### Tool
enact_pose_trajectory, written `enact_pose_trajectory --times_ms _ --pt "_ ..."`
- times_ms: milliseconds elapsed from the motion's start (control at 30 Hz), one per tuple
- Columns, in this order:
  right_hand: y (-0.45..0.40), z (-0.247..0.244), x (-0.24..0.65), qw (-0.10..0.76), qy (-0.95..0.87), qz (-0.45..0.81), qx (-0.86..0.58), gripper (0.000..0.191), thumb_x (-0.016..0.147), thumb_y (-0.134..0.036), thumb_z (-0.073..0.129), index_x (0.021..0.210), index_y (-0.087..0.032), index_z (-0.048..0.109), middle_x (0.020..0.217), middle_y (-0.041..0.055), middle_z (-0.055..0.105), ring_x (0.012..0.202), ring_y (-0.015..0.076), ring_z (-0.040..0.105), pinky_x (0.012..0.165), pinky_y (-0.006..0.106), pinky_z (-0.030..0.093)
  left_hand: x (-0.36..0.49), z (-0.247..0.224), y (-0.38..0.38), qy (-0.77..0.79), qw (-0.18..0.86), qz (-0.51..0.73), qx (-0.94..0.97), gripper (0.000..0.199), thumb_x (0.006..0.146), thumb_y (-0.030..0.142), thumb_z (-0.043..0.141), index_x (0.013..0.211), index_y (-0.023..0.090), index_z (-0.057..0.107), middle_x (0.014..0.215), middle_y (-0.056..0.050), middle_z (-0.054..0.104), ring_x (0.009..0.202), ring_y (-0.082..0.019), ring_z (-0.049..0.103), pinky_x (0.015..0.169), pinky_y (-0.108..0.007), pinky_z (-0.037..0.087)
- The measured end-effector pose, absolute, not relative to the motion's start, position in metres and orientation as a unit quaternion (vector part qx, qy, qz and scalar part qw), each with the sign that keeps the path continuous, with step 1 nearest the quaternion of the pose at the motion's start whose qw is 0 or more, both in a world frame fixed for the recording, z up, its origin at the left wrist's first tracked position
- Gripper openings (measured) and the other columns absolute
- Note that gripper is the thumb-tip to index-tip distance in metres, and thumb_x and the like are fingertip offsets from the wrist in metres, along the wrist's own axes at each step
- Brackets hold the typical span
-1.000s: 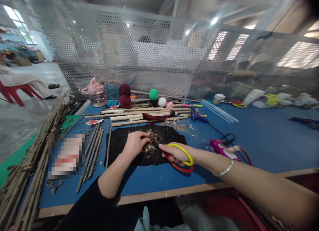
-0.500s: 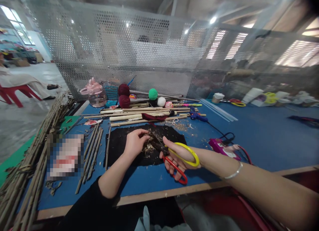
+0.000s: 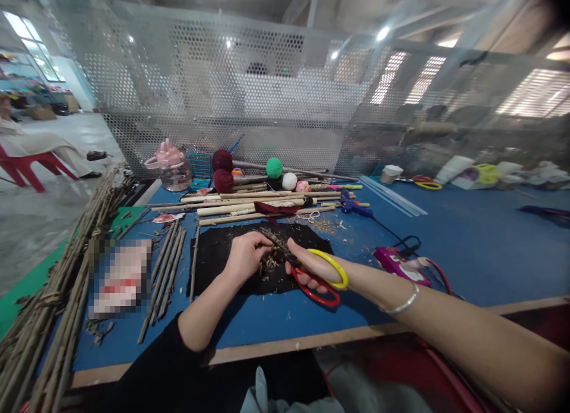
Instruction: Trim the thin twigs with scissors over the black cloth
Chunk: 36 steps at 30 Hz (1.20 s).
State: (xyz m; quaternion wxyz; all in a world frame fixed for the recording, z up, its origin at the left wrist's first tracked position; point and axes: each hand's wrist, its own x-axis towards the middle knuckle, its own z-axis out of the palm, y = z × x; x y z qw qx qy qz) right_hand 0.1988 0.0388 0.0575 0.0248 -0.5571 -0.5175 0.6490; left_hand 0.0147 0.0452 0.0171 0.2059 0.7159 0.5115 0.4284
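Note:
My right hand (image 3: 314, 267) is closed around scissors (image 3: 344, 274) with one yellow and one red handle loop. Their dark blades point up and left, close to the fingertips of my left hand (image 3: 244, 259). The thumb and fingers of that hand are pinched together; whatever they hold is too small and dark to name. Beneath both hands lies a black cloth (image 3: 209, 264) strewn with dry brown plant scraps (image 3: 268, 263). A single thin stick (image 3: 195, 264) rests along the cloth's left edge.
Cut twigs (image 3: 165, 276) and a long bundle of sticks (image 3: 66, 306) lie left. Behind the cloth are pale wooden rods (image 3: 249, 210), yarn balls (image 3: 274, 168) and a blue glue gun (image 3: 356, 208). A purple box with a cord (image 3: 398, 264) sits right. A perforated screen (image 3: 267, 92) stands behind.
The scissors' handles have come closer together, and my right hand has shifted slightly left and up. My left hand stays pinched at nearly the same spot.

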Motion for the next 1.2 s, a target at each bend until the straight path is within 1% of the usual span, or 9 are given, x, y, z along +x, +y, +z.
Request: enact_pose_trajectory --times_ms 267,500,567,667,833,967,1067,1133,1200 --pt "0.035 0.051 0.197 0.035 -0.622 0.554 -0.552 0.054 0.078 -0.067 0.033 0.074 -0.016 0.052 0.040 -0.0067 0.037 0.028 0.0047 0.030 0.025 0.014 0.024 0.016 0.010 0.048 0.533 0.240 0.386 0.714 0.009 0.067 0.015 0.064 0.073 0.020 0.069 0.078 0.000 0.069 0.074 -0.014 0.061 0.076 -0.025 0.046" --pt "0.033 0.054 0.199 0.024 -0.602 0.582 -0.547 0.051 0.080 -0.065 0.031 0.074 -0.018 0.049 0.038 -0.0082 0.033 0.027 0.0045 0.026 0.025 0.014 0.023 0.005 0.012 0.054 0.582 0.276 0.420 0.639 0.013 0.069 0.022 0.061 0.078 0.019 0.069 0.077 0.000 0.069 0.070 -0.014 0.061 0.073 -0.025 0.046" --pt "0.031 0.056 0.203 0.016 -0.567 0.620 -0.542 0.053 0.078 -0.069 0.028 0.076 -0.019 0.046 0.038 -0.0092 0.031 0.027 0.0043 0.024 0.025 0.014 0.025 0.000 0.011 0.058 0.598 0.283 0.432 0.613 0.016 0.069 0.025 0.060 0.081 0.018 0.068 0.077 -0.001 0.069 0.069 -0.014 0.061 0.070 -0.026 0.047" --pt "0.029 0.057 0.212 0.015 -0.511 0.685 -0.519 0.057 0.075 -0.074 0.025 0.080 -0.020 0.043 0.042 -0.0084 0.034 0.032 0.0050 0.030 0.029 0.015 0.033 -0.004 0.005 0.062 0.591 0.298 0.437 0.609 0.023 0.070 0.028 0.059 0.088 0.017 0.067 0.082 -0.004 0.069 0.073 -0.015 0.062 0.073 -0.027 0.047" --pt "0.026 0.063 0.226 0.000 -0.481 0.714 -0.509 0.058 0.075 -0.073 0.024 0.086 -0.020 0.043 0.050 -0.0062 0.040 0.037 0.0065 0.038 0.032 0.018 0.040 -0.007 0.004 0.065 0.531 0.357 0.440 0.630 0.042 0.070 0.015 0.051 0.112 0.016 0.058 0.098 -0.006 0.067 0.087 -0.015 0.061 0.081 -0.027 0.046" --pt "0.024 0.071 0.237 -0.007 -0.476 0.701 -0.531 0.059 0.077 -0.073 0.019 0.087 -0.020 0.043 0.052 -0.0053 0.041 0.039 0.0066 0.039 0.033 0.019 0.042 -0.020 0.019 0.063 0.546 0.302 0.441 0.645 0.040 0.068 0.011 0.045 0.105 0.014 0.061 0.095 -0.005 0.067 0.088 -0.015 0.060 0.084 -0.029 0.045" --pt "0.023 0.075 0.244 0.003 -0.487 0.683 -0.545 0.059 0.076 -0.073 0.021 0.088 -0.020 0.044 0.052 -0.0051 0.040 0.040 0.0066 0.039 0.034 0.018 0.042 -0.033 0.028 0.059 0.562 0.241 0.367 0.701 0.040 0.065 0.011 0.048 0.102 0.016 0.063 0.090 -0.004 0.066 0.080 -0.016 0.060 0.081 -0.030 0.047" --pt "0.024 0.074 0.247 0.011 -0.490 0.673 -0.554 0.060 0.075 -0.074 0.022 0.088 -0.020 0.044 0.052 -0.0051 0.040 0.041 0.0069 0.039 0.034 0.019 0.042 -0.038 0.029 0.057 0.525 0.230 0.299 0.763 0.053 0.060 0.007 0.050 0.111 0.018 0.059 0.101 -0.005 0.062 0.088 -0.017 0.059 0.084 -0.030 0.045" --pt "0.026 0.070 0.249 0.021 -0.489 0.668 -0.560 0.060 0.075 -0.074 0.023 0.087 -0.020 0.044 0.052 -0.0053 0.040 0.040 0.0069 0.039 0.034 0.019 0.043 -0.038 0.026 0.057 0.474 0.222 0.258 0.812 0.066 0.058 0.005 0.052 0.122 0.020 0.051 0.120 -0.007 0.054 0.106 -0.019 0.052 0.093 -0.031 0.039"
